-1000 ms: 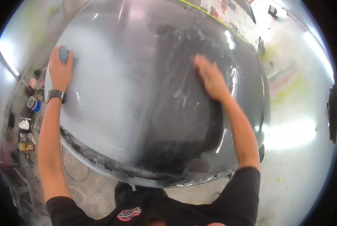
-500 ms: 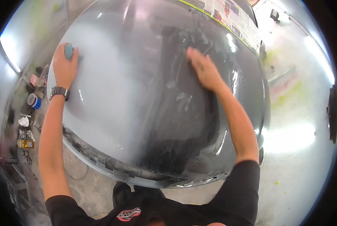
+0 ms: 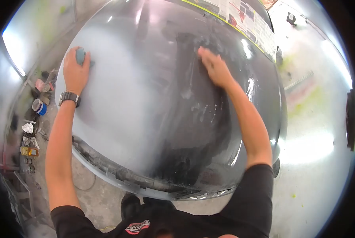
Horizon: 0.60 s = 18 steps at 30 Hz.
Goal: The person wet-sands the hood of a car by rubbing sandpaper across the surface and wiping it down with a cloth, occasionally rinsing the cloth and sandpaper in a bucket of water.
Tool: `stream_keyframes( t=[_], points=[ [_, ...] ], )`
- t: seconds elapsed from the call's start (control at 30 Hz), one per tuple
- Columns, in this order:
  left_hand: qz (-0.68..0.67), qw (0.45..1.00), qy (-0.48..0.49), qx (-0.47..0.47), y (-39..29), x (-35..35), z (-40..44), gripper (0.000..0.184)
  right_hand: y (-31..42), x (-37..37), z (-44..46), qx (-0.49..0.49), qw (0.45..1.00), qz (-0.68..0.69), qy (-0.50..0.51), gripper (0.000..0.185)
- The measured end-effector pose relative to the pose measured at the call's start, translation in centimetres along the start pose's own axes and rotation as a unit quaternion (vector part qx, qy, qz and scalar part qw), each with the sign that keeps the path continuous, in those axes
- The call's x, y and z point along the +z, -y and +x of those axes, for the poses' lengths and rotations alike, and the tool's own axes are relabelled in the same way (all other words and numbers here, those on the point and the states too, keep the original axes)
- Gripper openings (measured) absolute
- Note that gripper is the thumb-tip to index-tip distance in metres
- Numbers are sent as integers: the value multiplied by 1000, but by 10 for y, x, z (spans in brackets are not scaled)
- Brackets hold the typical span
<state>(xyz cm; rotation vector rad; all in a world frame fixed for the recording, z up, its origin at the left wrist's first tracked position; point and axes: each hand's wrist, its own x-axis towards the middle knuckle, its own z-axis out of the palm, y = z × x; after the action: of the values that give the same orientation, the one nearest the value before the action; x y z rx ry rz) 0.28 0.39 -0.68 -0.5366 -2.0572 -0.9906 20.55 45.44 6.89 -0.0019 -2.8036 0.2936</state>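
Observation:
A car hood, pale grey on its left half and dark and wet on its right, fills the middle of the view. My left hand is closed around a blue-green sponge and rests near the hood's left edge. On the wet dark part lies my right hand, fingers stretched out and slightly blurred. Its palm is turned down, so whatever may be under it is hidden. Whitish smears and water drops surround the right hand.
Newspaper held by yellow-green tape covers the windshield area. On the floor at left stand a blue-and-white can, a yellow container and crumpled paper. The hood's front edge is close to my body.
The view has shifted slightly, so the hood and left hand appear a little further right. My right hand has moved slightly on the wet surface. The left hand still holds the sponge.

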Motion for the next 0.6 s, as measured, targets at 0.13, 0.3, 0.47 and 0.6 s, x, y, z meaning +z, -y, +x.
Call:
stream_keyframes(
  t=[0.13,0.3,0.47,0.6],
  points=[
    [-9,1000,-3,-4,-3,-5,1,34,3,22,67,70,994,-64,-55,46],
    [-4,1000,-12,18,-4,-5,0,32,92,3,-81,-88,996,5,27,49],
    [-9,1000,-2,8,1,-2,2,34,41,10,-12,-34,999,22,14,41],
    [-11,1000,-17,9,0,-3,1,34,14,37,77,32,999,-24,-36,48]
  ],
)
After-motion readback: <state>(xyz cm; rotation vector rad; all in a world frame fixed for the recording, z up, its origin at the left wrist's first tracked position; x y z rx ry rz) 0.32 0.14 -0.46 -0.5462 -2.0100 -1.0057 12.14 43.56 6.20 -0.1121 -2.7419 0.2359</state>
